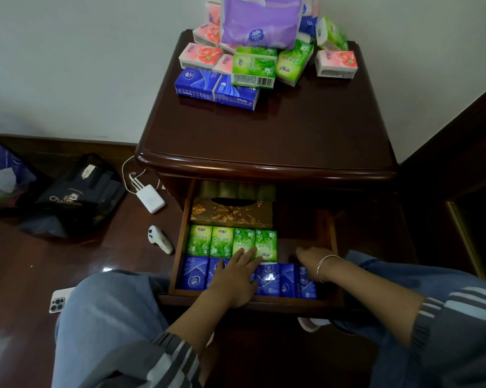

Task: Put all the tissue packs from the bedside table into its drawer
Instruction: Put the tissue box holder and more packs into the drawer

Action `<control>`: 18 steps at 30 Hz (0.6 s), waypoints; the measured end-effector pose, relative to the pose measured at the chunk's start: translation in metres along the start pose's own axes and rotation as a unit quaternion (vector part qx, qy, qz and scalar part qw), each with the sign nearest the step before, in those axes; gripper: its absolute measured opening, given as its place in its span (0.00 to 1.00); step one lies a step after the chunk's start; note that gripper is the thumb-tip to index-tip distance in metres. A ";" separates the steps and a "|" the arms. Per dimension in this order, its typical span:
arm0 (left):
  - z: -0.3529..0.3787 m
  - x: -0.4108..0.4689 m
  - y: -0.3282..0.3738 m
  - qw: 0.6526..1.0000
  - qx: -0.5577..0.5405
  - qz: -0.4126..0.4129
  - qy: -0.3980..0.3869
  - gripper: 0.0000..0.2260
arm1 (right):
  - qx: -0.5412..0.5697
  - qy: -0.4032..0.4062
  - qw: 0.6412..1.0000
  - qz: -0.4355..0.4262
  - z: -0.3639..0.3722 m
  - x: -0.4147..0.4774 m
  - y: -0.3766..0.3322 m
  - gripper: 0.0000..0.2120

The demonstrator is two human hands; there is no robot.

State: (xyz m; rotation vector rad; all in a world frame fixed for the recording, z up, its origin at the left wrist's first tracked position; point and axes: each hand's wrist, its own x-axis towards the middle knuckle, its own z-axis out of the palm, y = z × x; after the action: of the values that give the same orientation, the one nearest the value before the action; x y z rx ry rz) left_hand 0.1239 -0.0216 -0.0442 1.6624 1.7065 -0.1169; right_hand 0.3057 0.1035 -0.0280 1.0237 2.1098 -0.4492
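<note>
Drawer (180, 247) holds green packs (208, 241), blue packs (267, 280); left hand (235, 278) flat, right hand (310, 257) unclear

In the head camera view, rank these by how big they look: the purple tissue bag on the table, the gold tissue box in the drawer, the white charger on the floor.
1. purple tissue bag, though its top is cut off by the frame
2. gold tissue box
3. white charger
</note>
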 end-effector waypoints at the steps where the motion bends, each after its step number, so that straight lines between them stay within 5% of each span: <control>1: 0.000 0.000 0.000 1.000 -0.001 0.000 -0.001 0.28 | 0.003 -0.001 1.000 0.000 -0.002 -0.002 -0.001 0.19; 9: 0.002 0.001 -0.001 1.000 0.004 -0.001 0.002 0.28 | 0.007 0.122 0.991 0.046 -0.027 -0.019 0.005 0.14; 18: 0.005 0.003 -0.003 1.000 0.000 -0.004 0.005 0.29 | 0.022 0.140 0.986 0.089 -0.037 -0.025 0.006 0.14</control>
State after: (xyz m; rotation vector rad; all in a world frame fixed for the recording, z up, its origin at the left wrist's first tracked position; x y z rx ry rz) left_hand 0.1241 -0.0220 -0.0510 1.6580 1.7208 -0.1121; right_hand 0.3037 0.1159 0.0154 1.3535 2.2337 -0.2763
